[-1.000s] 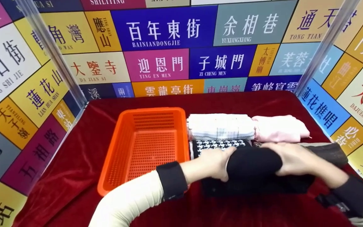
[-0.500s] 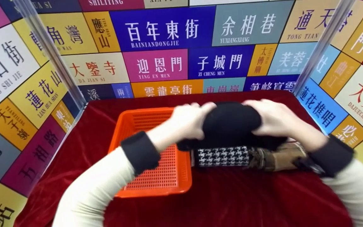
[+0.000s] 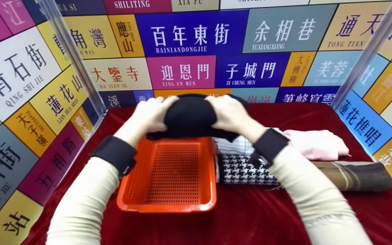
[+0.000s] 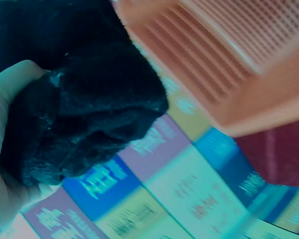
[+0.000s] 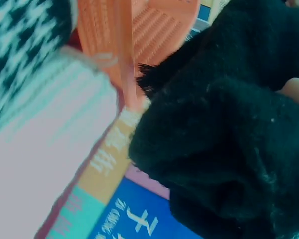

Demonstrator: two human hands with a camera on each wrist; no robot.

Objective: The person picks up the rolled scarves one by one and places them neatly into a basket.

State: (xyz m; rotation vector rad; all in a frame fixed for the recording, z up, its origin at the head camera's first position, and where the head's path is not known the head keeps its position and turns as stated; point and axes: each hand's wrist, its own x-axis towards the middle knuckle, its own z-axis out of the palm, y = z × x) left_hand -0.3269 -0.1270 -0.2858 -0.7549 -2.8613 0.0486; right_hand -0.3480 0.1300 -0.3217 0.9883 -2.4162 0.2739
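Observation:
Both my hands hold a rolled black scarf up over the far end of an orange plastic basket in the head view. My left hand grips its left end, and my right hand grips the right end. In the left wrist view the thumb and fingers curl round the folded end of the scarf, with the basket beside it. Dark fringe sticks out of the scarf in the right wrist view. The basket's slotted floor shows bare in the head view.
Right of the basket lie a black-and-white houndstooth scarf, a white checked cloth, a pink cloth and a brown striped roll. Dark red cloth covers the table. Sign-printed panels stand behind and at both sides.
My hands have lifted the black scarf from the right-hand pile and carried it left and away, over the basket. The houndstooth and brown rolls now show more fully.

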